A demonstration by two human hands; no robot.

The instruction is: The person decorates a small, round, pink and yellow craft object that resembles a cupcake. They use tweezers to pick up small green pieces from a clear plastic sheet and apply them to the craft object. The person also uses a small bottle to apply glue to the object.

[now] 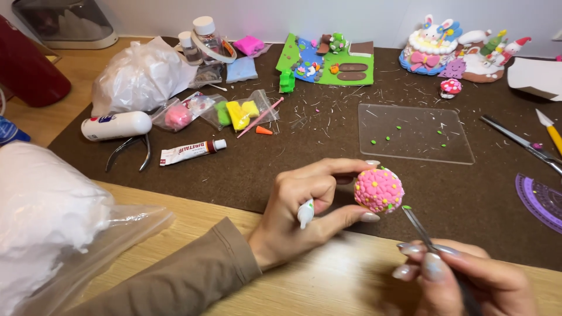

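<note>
My left hand (304,208) pinches a pink clay ball (379,189) covered in small flower-like dots between thumb and forefinger, just above the front edge of a dark brown mat (234,169). A small white piece (305,213) sits tucked in the same hand's fingers. My right hand (462,275) holds thin metal tweezers (418,225); their tip carries a tiny green bit right beside the ball's lower right.
A clear plastic sheet (414,133) with green specks lies mid-mat. Bags of coloured clay (237,111), a glue tube (193,152), pliers (126,152), bottles (205,35) and a white bag (140,76) are on the left. Clay models (462,50) stand at the back; a craft knife (550,131) lies on the right.
</note>
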